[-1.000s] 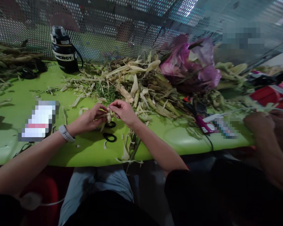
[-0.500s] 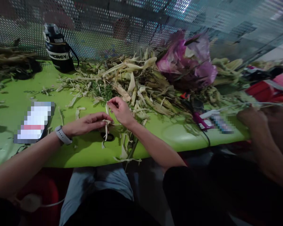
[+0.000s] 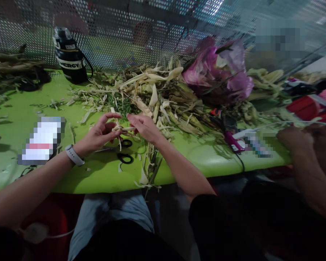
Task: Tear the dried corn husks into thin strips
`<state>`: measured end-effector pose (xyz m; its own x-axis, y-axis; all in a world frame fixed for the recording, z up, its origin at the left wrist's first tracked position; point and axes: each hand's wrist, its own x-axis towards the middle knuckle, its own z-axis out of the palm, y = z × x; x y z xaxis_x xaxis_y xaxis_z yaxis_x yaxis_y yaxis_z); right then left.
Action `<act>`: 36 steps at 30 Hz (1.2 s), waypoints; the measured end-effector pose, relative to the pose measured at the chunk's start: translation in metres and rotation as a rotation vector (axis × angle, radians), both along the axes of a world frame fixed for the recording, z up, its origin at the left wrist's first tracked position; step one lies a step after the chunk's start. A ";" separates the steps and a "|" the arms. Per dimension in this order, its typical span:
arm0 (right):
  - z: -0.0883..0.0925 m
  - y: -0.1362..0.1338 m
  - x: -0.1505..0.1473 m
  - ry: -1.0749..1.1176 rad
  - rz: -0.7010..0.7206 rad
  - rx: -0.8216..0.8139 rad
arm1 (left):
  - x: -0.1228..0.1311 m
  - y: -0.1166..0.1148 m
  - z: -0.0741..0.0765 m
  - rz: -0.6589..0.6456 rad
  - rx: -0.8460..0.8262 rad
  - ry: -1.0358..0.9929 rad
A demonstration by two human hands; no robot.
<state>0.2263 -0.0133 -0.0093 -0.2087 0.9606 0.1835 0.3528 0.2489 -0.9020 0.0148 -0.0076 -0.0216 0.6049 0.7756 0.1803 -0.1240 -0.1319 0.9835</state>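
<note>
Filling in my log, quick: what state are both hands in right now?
Left hand: closed, holding the pale husk piece.
Right hand: closed on the same piece's end.

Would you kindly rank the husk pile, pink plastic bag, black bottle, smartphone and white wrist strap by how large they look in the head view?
1. Husk pile
2. Pink plastic bag
3. Black bottle and smartphone: too alike to rank
4. White wrist strap

1 pale, knotted-looking husk piece point(image 3: 118, 128) (1 thin end downward), aloft between the 2 hands point(image 3: 147, 128)
</note>
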 end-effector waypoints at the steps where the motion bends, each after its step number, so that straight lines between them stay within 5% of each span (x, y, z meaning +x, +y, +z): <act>1: 0.002 -0.002 0.000 -0.051 0.020 0.045 | 0.000 0.000 0.000 0.008 0.016 0.002; 8: -0.001 0.000 -0.005 -0.100 0.053 0.279 | 0.000 0.000 0.003 0.093 -0.010 -0.008; 19: -0.007 0.005 -0.005 -0.091 -0.039 0.389 | 0.000 -0.005 0.006 0.031 -0.126 -0.037; 25: -0.005 0.003 0.000 -0.245 -0.289 0.759 | -0.001 0.003 -0.001 0.198 -0.137 -0.121; 31: -0.012 -0.009 -0.015 -0.411 0.103 0.487 | 0.001 0.003 -0.001 0.348 -0.118 -0.180; 36: -0.017 -0.007 -0.021 -0.377 0.171 0.454 | 0.003 0.000 0.002 0.385 -0.197 -0.183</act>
